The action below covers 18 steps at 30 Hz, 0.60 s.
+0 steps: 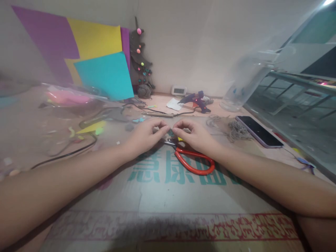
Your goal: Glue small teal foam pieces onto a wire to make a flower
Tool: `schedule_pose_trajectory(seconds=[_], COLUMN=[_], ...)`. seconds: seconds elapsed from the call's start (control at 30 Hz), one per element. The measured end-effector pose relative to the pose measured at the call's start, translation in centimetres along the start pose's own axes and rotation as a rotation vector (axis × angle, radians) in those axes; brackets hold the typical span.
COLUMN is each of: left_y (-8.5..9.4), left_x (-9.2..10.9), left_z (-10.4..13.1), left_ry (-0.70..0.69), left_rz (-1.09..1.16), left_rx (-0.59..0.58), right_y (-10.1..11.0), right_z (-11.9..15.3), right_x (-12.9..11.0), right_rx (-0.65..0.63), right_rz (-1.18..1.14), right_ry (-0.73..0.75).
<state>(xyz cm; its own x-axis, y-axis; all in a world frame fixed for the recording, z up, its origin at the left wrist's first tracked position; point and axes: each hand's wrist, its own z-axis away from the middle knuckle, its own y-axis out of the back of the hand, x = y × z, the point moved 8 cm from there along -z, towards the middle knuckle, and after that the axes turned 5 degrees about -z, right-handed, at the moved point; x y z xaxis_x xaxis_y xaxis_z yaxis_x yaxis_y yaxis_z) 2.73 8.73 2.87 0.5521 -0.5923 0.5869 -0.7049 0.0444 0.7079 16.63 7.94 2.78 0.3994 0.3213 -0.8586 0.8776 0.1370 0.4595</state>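
My left hand (153,132) and my right hand (191,132) meet near the middle of the head view, each with thumb and forefinger pinched. A small dark teal piece (170,133) shows between the fingertips; my right fingertips touch it, and my left ones are right beside it. Whether the left pinch holds part of it is too small to tell. Just below the hands lie scissors with red handles (195,170), their metal pivot under the fingers. A bit of yellow (180,139) peeks out beside my right hand.
Printed cardboard (168,196) covers the near table. Behind the hands are a glue gun (198,101), a small white clock (179,90) and a decorated tree (141,63). Phone (258,131), grey cord (237,130) and clear jug (240,84) stand or lie right; coloured sheets (105,75) and plastic bag (70,98) left.
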Motion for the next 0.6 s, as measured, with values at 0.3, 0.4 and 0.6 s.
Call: schedule_pose_trajectory(seconds=[0.3,0.4,0.6], left_y=[-0.33,-0.37,-0.2], left_x=[-0.05,-0.03,-0.68], left_z=[0.1,0.07,-0.01], left_ry=[-0.011,-0.029,0.002], left_rz=[-0.007,0.0,0.063], left_rx=[-0.028,-0.028,0.017], right_y=[-0.1,-0.16,0.15], right_z=[0.01,-0.09,-0.26], right_x=[0.12,0.32,0.91], right_rx=[-0.01,-0.02,0.007], right_rz=[0.016,-0.004,-0.218], right_ry=[-0.013,-0.01,0.019])
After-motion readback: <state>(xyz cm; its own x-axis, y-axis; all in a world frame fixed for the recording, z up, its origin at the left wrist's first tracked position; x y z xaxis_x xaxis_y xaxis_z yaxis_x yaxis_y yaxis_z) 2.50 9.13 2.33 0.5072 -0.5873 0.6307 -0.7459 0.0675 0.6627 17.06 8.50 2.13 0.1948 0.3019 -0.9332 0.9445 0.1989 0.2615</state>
